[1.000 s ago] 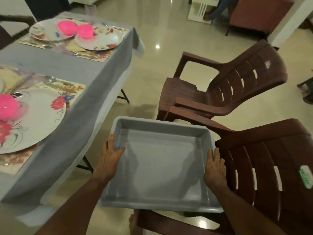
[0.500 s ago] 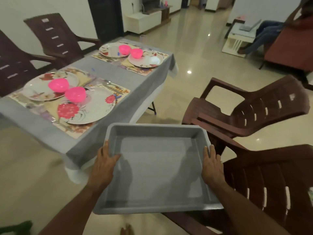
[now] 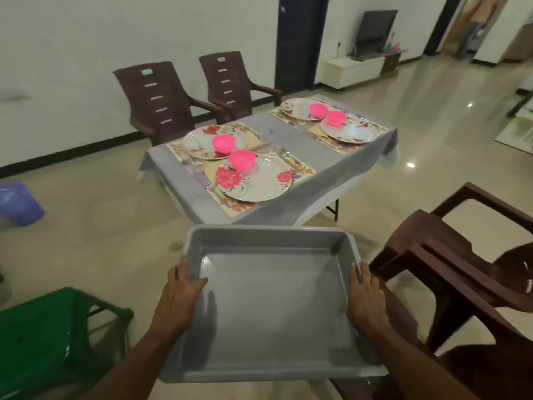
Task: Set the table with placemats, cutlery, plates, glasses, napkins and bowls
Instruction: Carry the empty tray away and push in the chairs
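I carry an empty grey tray (image 3: 271, 368) in front of me. My left hand (image 3: 178, 301) grips its left rim and my right hand (image 3: 366, 301) grips its right rim. Ahead stands the table (image 3: 317, 157) under a grey cloth, laid with floral placemats, floral plates (image 3: 265, 180) and pink bowls (image 3: 242, 160), one bowl on each plate. Cutlery (image 3: 285, 155) lies beside the near plates. Folded napkins sit between the plates. I cannot make out glasses.
Two stacked brown plastic chairs (image 3: 461, 267) stand close on my right. Two more brown chairs (image 3: 161, 99) stand behind the table by the wall. A green crate (image 3: 52, 339) is at lower left and a blue bucket (image 3: 17, 203) at far left.
The view has swung left and pulled back from the table, so the whole laid table now lies ahead. Both hands keep hold of the tray.
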